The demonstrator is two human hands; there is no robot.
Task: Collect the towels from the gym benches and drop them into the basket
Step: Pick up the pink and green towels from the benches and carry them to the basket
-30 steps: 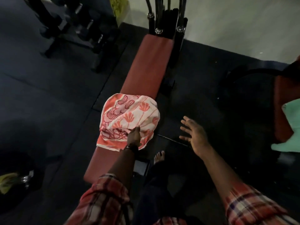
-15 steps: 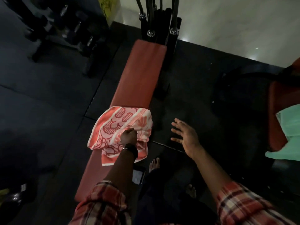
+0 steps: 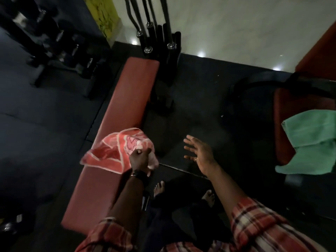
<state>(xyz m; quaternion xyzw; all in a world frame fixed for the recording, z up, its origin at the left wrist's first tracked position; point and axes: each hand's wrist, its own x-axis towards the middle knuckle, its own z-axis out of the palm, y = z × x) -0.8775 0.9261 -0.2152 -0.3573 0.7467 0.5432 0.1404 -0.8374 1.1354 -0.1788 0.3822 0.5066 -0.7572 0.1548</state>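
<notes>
Coral-and-white patterned towel is bunched in the left hand, over the near half of the red padded worktop. Left fingers are curled tight into the cloth, pinching a gathered fold; the free part of the towel fans out toward 9 o'clock of the fist, one corner drooping over the worktop's left edge. Whether the hanging cloth touches the pad cannot be told. A dark wristband sits on the left wrist.

Right hand is empty, palm down, at 3 o'clock of the left hand and apart from it, over the dark rubber floor. Its fingers are spread and extended toward 10 o'clock; a ring shows on one finger.

Worktop runs from about 7 o'clock up to 12 o'clock of centre; its far half is bare. At its far end, a black rack of bars stands upright. At 10 o'clock, dim dumbbells on a rack, details lost in the dark.

At 3 o'clock, near the frame edge, a green towel is draped over the near end of a second red worktop, its lower part hanging off the edge. Well apart from both hands.

Two bare feet show on the floor between the forearms. Plaid sleeves are pushed up both arms. Pale tiled floor lies beyond the rubber mat at 1 o'clock.
</notes>
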